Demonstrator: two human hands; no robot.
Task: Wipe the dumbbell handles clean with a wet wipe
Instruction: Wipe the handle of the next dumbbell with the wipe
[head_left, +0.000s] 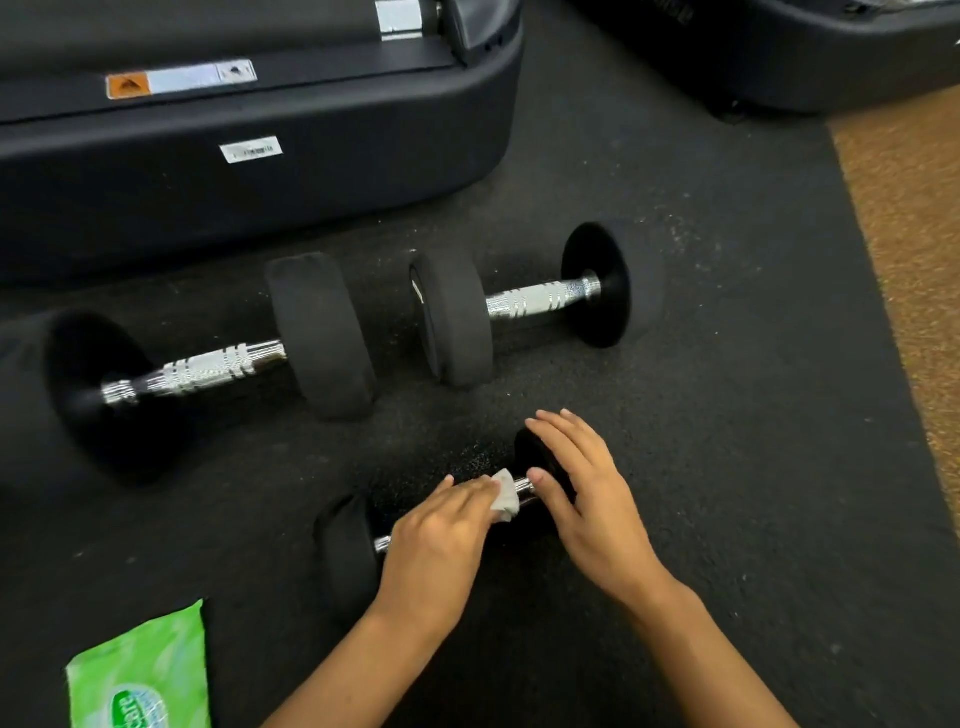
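Right now the left hand (441, 535) is curled over the chrome handle (523, 488) of the small dumbbell (348, 551), fingers closed down on a crumpled white wet wipe (506, 496) that pokes out just past its fingertips. The right hand (582, 493) lies flat and loose over the far weight head (535, 452), fingers spread, thumb beside the bare bit of handle — steadying, by the look of it, rather than gripping; whether it presses down I cannot tell.

The dumbbell lies on the black rubber floor mat (727, 415), directly under both hands. Its long axis runs on a diagonal, from the near head just left of the left wrist up and away to the head beneath the right palm. So the wipe travels along that line, and the left hand is the one placed to do it. Only a short shine of handle shows on either side of the left hand, touching the wipe on the right-hand side.

Beyond the fingertips, well apart, lie two larger dumbbells — the left large dumbbell (208, 369) and the right large dumbbell (540, 299) — end to end on much the same diagonal, handles bare. Near the left forearm, on the mat, sits the green wipe packet (140, 675).

My guess is the job is at an early or middle stage, with those two handles not yet covered.
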